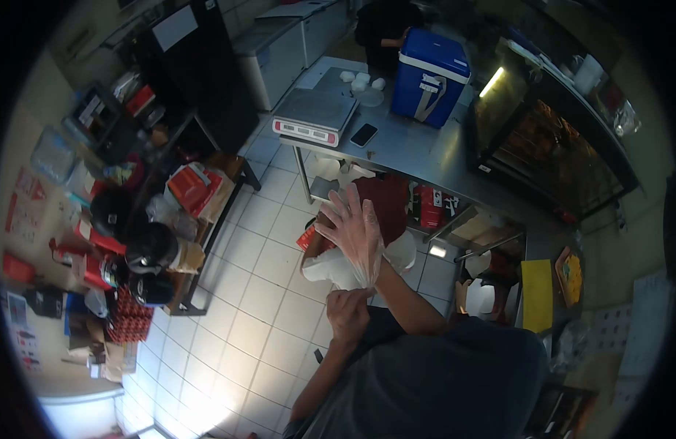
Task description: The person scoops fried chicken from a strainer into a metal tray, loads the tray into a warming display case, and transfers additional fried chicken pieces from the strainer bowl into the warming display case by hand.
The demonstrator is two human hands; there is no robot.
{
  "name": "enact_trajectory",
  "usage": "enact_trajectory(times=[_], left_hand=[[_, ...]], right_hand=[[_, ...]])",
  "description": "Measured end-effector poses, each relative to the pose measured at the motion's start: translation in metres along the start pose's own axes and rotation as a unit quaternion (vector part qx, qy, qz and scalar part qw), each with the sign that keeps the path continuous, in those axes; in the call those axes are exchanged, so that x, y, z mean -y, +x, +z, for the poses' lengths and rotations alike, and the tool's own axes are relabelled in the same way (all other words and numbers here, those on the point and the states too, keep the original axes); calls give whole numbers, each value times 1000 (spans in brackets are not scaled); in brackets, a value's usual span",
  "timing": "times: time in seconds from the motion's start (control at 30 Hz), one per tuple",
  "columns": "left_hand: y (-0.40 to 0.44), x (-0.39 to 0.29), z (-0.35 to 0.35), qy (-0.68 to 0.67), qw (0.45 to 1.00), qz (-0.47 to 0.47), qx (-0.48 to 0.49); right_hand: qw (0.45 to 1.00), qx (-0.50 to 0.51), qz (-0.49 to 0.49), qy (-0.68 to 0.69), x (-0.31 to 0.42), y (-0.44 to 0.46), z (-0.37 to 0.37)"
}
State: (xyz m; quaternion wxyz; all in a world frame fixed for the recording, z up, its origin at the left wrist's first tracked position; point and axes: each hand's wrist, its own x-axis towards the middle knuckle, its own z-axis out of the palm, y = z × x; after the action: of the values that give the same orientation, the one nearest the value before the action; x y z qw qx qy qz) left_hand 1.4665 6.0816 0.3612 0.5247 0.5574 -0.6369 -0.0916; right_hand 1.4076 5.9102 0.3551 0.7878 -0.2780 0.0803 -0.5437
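My right hand (pixel 350 225) is raised in the middle of the head view with its fingers spread. It wears a thin clear plastic glove (pixel 368 268) that reaches down to the wrist. Just below it, my bare left hand (pixel 347 316) is closed, pinching the glove's cuff near the right wrist. Behind the gloved hand are a dark red cloth-like thing (pixel 385 201) and a white bag-like thing (pixel 323 269), both partly hidden by the hand and arm.
A steel table (pixel 407 150) holds a digital scale (pixel 314 115), a phone (pixel 363 135) and a blue cooler box (pixel 432 77). Another person (pixel 385 33) stands behind it. A glass-fronted oven (pixel 550 139) is right; a cluttered shelf (pixel 206 241) with helmets (pixel 149 247) stands left.
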Motion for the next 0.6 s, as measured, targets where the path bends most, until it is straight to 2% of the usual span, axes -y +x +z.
enact_trajectory(times=[0.07,0.2,0.37,0.43,0.5,0.53,0.57,0.6], left_hand=[[8,27,-8,-16,1000,14,17],[56,84,-32,-32,997,37,54],[141,179,-100,7,992,-16,125],[180,207,-138,26,990,-11,135],[199,247,-178,22,979,-79,188],[196,273,-201,56,967,-167,183],[185,310,-221,87,969,-187,134],[183,327,-240,75,943,-316,68]], right_hand=[[999,-40,24,-12,-6,18,3],[992,-95,35,75,-44,69,-1],[977,-165,48,123,-137,179,5],[981,-146,77,102,-185,228,19],[979,-131,112,112,-229,271,33],[976,-116,133,130,-245,292,45],[976,-94,145,131,-254,316,55],[976,-72,157,132,-263,340,64]])
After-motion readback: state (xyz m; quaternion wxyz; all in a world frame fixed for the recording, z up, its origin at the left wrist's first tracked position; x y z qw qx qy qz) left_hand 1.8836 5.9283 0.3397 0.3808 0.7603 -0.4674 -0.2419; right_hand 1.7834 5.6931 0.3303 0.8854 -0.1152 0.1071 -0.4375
